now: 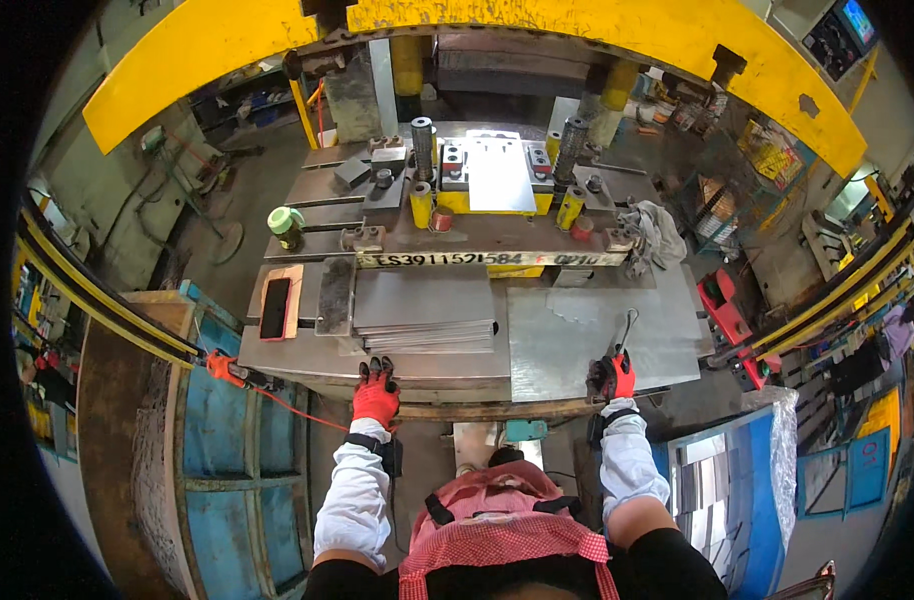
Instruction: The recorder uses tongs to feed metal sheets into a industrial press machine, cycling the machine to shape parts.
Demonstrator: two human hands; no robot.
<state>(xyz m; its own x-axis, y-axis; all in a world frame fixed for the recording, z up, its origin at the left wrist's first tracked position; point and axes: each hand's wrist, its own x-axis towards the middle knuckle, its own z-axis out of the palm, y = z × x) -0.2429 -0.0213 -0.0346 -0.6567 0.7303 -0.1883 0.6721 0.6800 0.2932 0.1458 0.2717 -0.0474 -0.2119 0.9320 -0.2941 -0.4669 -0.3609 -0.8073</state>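
Note:
My left hand (376, 391), in a red glove with dark fingertips, rests at the table's front edge. Its fingers are apart and hold nothing. Just beyond them lies a stack of thin grey metal sheets (424, 310), its front edges slightly fanned. My right hand (614, 378), gloved likewise, is closed around a thin metal rod tool with a looped tip (629, 326). That tool points away from me over a broad metal plate (557, 350) on the table's right side. Farther back, a bright flat sheet (502, 186) lies on the die set (452, 183) of the press.
A phone (274, 308) lies at the table's left, with a green-capped bottle (286, 227) behind it. Grey rag (654, 237) hangs at the die's right. Upright guide posts (422, 148) flank the die. Yellow press beam (547, 15) spans overhead. A blue bin (217, 420) stands left.

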